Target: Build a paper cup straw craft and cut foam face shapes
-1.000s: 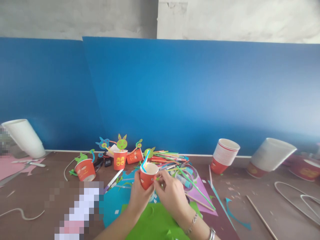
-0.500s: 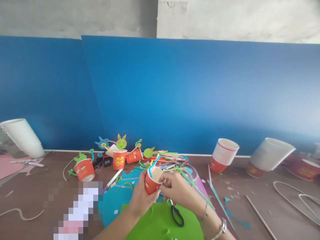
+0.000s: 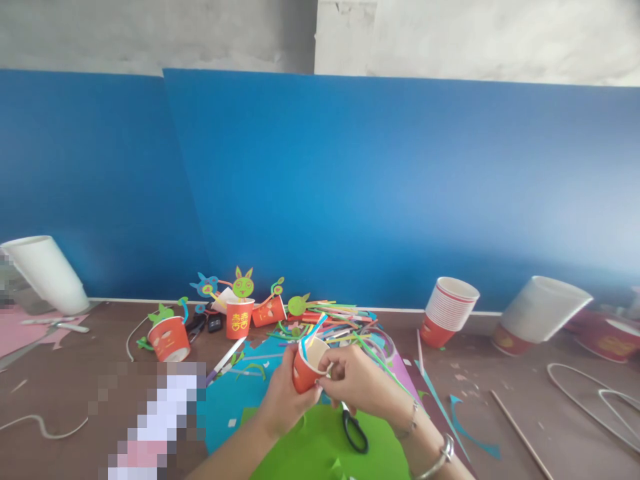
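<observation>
My left hand [image 3: 284, 400] is wrapped round a small red paper cup [image 3: 304, 372], held above the table and tilted to the right. A light blue straw [image 3: 309, 333] sticks up out of the cup. My right hand [image 3: 357, 381] pinches the cup's rim and side with curled fingers. Bracelets ring my right wrist. Black-handled scissors [image 3: 354, 427] lie on a green paper sheet [image 3: 320, 447] just below my hands.
Decorated red cups [image 3: 240, 319] with paper rabbit cut-outs stand behind, beside a heap of coloured straws [image 3: 345, 325]. A stack of red cups [image 3: 447, 312] and white buckets [image 3: 543, 308] sit right; a white bucket [image 3: 45, 273] left. Blue boards back the brown table [image 3: 500, 427]. Wire loops [image 3: 595, 400] lie far right.
The cup has tilted and shifted slightly right in my hands. My right hand moved from the cup's side up to its rim, uncovering the scissors on the green sheet.
</observation>
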The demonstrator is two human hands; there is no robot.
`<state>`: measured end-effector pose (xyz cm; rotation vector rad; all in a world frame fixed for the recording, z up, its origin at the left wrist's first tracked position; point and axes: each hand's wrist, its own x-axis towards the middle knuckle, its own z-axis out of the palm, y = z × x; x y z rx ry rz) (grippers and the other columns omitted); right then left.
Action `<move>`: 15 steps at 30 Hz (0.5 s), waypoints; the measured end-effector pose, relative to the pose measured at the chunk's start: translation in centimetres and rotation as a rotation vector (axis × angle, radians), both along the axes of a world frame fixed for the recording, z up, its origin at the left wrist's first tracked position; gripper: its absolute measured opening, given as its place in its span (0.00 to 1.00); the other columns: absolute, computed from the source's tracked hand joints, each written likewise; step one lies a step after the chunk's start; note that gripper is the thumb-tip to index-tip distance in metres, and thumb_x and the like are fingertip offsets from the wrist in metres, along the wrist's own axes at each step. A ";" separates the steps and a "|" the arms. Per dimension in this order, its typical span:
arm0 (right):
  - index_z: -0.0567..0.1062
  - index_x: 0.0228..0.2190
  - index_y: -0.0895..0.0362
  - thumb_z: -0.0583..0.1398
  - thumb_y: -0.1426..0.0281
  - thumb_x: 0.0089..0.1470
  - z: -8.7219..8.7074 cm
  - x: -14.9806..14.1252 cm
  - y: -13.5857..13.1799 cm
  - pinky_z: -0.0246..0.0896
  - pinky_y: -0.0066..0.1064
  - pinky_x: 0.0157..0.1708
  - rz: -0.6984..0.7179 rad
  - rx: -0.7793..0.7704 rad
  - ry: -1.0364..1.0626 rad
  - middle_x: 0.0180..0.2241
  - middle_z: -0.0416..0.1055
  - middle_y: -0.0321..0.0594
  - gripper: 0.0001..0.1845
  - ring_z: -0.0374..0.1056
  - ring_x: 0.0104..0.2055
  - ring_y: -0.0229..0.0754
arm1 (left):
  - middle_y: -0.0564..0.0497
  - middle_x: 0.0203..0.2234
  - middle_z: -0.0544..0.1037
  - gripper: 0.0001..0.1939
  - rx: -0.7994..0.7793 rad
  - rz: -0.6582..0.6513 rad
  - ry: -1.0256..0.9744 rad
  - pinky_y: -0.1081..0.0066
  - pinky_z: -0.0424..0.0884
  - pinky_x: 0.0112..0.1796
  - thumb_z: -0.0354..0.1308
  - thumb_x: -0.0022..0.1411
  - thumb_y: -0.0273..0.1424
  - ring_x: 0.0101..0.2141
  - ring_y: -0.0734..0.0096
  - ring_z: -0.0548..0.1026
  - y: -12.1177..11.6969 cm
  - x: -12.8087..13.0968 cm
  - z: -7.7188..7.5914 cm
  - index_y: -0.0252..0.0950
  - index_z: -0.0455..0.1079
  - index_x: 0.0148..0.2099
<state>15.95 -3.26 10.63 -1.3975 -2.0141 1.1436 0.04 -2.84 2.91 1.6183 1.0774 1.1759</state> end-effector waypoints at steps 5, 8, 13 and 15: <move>0.71 0.25 0.57 0.56 0.73 0.45 -0.1 -0.2 0.2 0.49 0.17 0.09 -0.004 -0.068 -0.001 0.15 0.70 0.31 0.04 0.60 0.10 0.31 | 0.48 0.42 0.76 0.27 -0.017 -0.033 -0.022 0.67 0.70 0.41 0.59 0.49 0.23 0.41 0.62 0.74 0.4 -0.2 -0.7 0.37 0.57 0.51; 0.71 0.25 0.57 0.56 0.74 0.44 0.0 -0.3 0.2 0.49 0.17 0.08 0.004 -0.103 0.014 0.15 0.69 0.30 0.04 0.60 0.10 0.30 | 0.48 0.42 0.75 0.28 -0.016 -0.045 -0.021 0.67 0.69 0.41 0.58 0.48 0.22 0.41 0.61 0.73 0.5 -0.3 -1.0 0.37 0.56 0.52; 0.73 0.27 0.56 0.52 0.76 0.43 -0.3 0.0 0.5 0.48 0.16 0.08 0.101 -0.211 0.064 0.11 0.65 0.26 0.11 0.59 0.09 0.30 | 0.49 0.40 0.76 0.29 -0.025 -0.068 -0.008 0.67 0.69 0.39 0.58 0.48 0.22 0.39 0.61 0.74 0.4 -0.4 -0.8 0.38 0.55 0.52; 0.73 0.28 0.56 0.52 0.77 0.43 -0.3 0.2 0.7 0.47 0.16 0.07 0.151 -0.260 0.084 0.11 0.65 0.25 0.12 0.57 0.08 0.29 | 0.49 0.40 0.76 0.29 -0.029 -0.107 -0.012 0.67 0.69 0.38 0.59 0.48 0.23 0.39 0.61 0.74 0.4 -0.3 -0.7 0.37 0.55 0.52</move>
